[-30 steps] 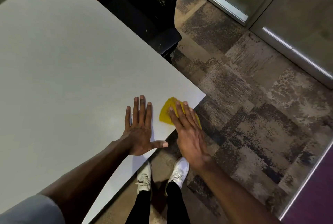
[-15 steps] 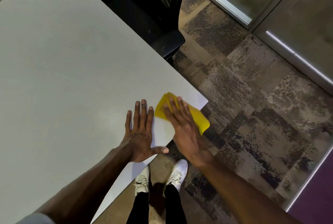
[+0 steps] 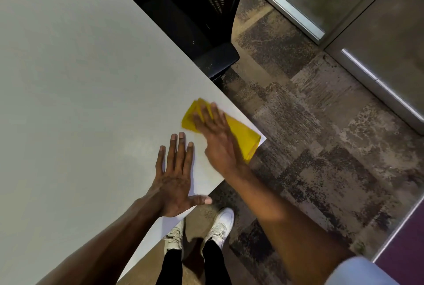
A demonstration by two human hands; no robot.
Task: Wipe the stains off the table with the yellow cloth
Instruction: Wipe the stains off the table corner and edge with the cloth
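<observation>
Right hand flat, fingers spread wide, pressing folded yellow cloth onto pale grey counter at near right corner. Left hand splayed, empty, bracing just beside. Best wiped with even palm pressure, keeping cloth from slipping off the edge. Long axis diagonal, one end overhanging the corner, the other pointing inward.

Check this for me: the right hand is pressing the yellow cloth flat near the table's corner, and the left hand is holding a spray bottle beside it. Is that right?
Not quite. The left hand holds nothing; in the head view it lies flat and open on the table, fingers spread. The rest stands: the right hand presses the yellow cloth flat near the table's corner.
</observation>
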